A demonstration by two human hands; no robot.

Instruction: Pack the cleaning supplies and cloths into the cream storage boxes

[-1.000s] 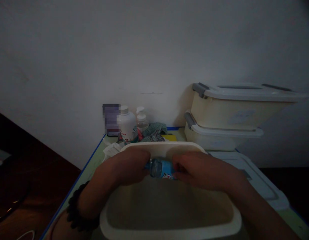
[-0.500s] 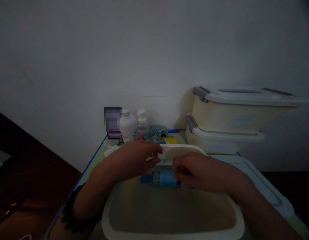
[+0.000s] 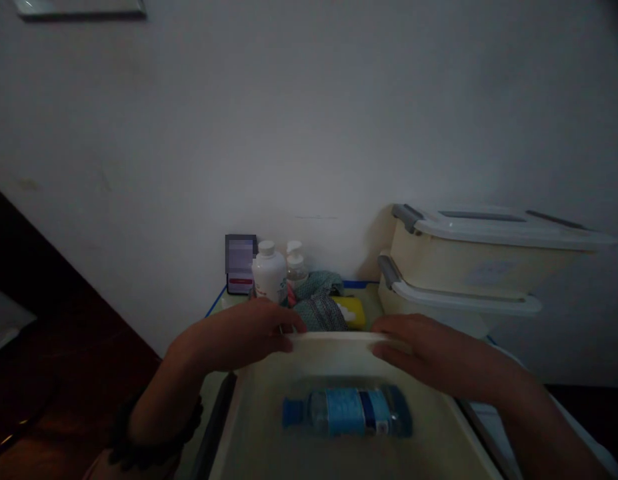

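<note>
A cream plastic bin (image 3: 339, 343) stands open in front of me. A small water bottle with a blue label and blue cap (image 3: 346, 413) lies on its side on the bin's floor, cap to the left. My left hand (image 3: 249, 333) grips the bin's far rim at its left part, fingers curled over the edge. Further right on the same rim, my right hand (image 3: 419, 350) has its fingers wrapped over the edge. Neither hand touches the bottle. A dark bead bracelet (image 3: 153, 433) sits on my left wrist.
Against the wall stand a white bottle (image 3: 269, 273), a pump bottle (image 3: 296, 263) and a small box (image 3: 240, 263). Folded cloths (image 3: 316, 303) and a yellow item (image 3: 353, 310) lie behind the bin. Two stacked lidded cream boxes (image 3: 469, 267) stand at the right.
The bottle left my hands and now lies on the bin's floor. Both hands moved up to the bin's far rim. My view shifted closer and more over the bin.
</note>
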